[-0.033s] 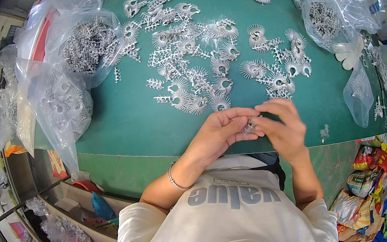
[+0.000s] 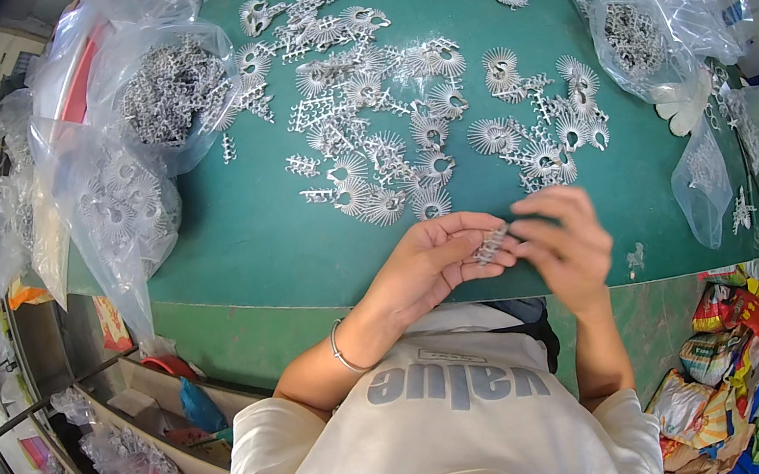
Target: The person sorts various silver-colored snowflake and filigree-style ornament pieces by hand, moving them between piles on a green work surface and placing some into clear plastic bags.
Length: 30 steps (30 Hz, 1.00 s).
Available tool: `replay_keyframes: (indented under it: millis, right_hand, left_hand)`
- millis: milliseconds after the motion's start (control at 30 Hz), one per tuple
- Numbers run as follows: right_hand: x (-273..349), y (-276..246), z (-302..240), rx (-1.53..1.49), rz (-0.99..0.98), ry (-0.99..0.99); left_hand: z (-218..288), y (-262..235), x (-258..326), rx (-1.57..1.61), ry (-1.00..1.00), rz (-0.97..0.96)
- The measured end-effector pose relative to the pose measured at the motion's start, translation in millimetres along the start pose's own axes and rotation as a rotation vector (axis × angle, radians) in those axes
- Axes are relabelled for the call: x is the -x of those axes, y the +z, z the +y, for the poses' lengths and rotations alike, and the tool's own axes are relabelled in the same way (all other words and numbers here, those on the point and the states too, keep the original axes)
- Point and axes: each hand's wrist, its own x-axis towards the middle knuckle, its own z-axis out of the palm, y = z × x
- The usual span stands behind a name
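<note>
A small grey toothed metal-looking piece lies across the fingers of my left hand. The thumb of that hand presses on it, over the table's near edge. Just right of the piece, my right hand is slightly blurred, its fingers bent and apart. I see nothing between them. Beyond both hands, many loose grey pieces spread over the green table. Some are round fan shapes with a hole, such as this fan-shaped piece; others are branching toothed strips, like this strip.
Clear plastic bags of grey pieces, a left bag and a right bag, flank the table. A small clear bag hangs near the right edge. Below left is an open drawer; colourful packets crowd the lower right.
My right hand has shifted a little to the right, off the toothed piece. More of that piece now shows in my left hand, which has stayed in place.
</note>
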Motion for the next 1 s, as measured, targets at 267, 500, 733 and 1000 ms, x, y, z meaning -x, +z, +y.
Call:
replay_keyframes:
  millis: [267, 500, 733, 1000]
  right_hand:
    - [18, -13, 31, 0.576, 0.072, 0.376]
    - [34, -19, 40, 0.368, 0.134, 0.424]
    - [32, -47, 34, 0.171, 0.445, 0.483]
    - [42, -75, 59, 0.249, 0.345, 0.799]
  left_hand:
    - [5, 8, -10, -0.08, 0.145, 0.096]
    - [18, 10, -46, -0.989, 0.294, 0.179]
    - [20, 12, -77, -1.736, 0.677, 0.145]
    - [16, 8, -77, -1.962, 0.662, 0.161]
